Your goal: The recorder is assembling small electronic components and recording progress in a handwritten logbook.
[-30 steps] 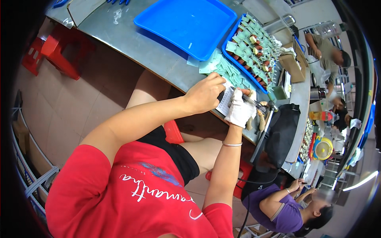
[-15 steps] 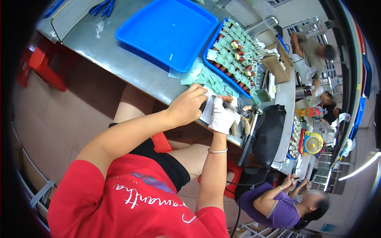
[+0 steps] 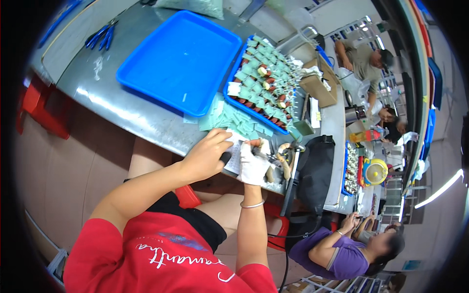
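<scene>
My left hand (image 3: pixel 207 155) is bare and pinches a small dark part against a white sheet (image 3: pixel 235 157) at the near edge of the steel table (image 3: pixel 132 115). My right hand (image 3: pixel 254 163) wears a white glove and is closed around a small dark tool, right beside the left hand. Loose pale green slips (image 3: pixel 229 119) lie just beyond both hands. Behind them a blue tray (image 3: pixel 264 80) holds rows of green pieces and small red-brown and cream parts.
An empty blue tray (image 3: pixel 181 61) lies at the left, with blue-handled pliers (image 3: pixel 100 36) behind it. A cardboard box (image 3: pixel 318 83) and a black bag (image 3: pixel 315 168) are at the right. A person in purple (image 3: pixel 337 249) sits at the lower right; others work farther back.
The view has shifted, so the table and trays sit lower and farther left in frame. Both hands stay together at the table's edge on the same small items.
</scene>
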Tool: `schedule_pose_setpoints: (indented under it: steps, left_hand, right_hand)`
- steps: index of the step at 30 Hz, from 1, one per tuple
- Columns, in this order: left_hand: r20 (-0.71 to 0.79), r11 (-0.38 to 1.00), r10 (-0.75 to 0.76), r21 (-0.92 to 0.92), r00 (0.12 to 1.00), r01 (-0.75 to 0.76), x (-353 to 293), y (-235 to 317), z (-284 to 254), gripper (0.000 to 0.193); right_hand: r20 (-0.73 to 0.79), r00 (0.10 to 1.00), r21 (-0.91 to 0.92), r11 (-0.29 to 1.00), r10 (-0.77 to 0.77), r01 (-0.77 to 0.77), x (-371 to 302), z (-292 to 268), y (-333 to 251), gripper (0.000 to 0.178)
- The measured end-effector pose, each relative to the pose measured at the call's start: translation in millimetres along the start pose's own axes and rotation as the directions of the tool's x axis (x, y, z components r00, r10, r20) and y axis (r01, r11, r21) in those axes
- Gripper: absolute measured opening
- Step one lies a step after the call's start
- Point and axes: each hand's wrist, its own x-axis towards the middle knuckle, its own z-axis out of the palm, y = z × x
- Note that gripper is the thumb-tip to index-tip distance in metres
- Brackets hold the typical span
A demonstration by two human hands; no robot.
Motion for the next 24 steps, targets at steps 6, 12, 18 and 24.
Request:
schedule_pose_setpoints:
  steps: [6, 12, 18, 24]
  left_hand:
    - [0.245, 0.996, 0.008, -0.084, 0.969, 0.013, -7, 0, -27, 0.056]
    - [0.183, 1.0, 0.018, 0.012, 0.983, -0.021, -6, 7, -19, 0.043]
    - [0.182, 0.993, 0.064, 0.091, 0.981, -0.081, 7, 11, -17, 0.042]
    - [0.191, 0.983, 0.074, 0.149, 0.979, -0.104, 5, 12, -18, 0.041]
  right_hand:
    - [0.101, 0.962, 0.318, 0.908, 0.254, -0.273, -4, -6, 1, 0.014]
    - [0.011, 0.962, 0.539, 0.809, 0.274, -0.236, -1, -4, -5, 0.015]
    - [0.001, 0.937, 0.614, 0.739, 0.349, -0.276, 13, -14, -14, 0.017]
    - [0.007, 0.954, 0.555, 0.793, 0.299, -0.252, 4, -3, 8, 0.018]
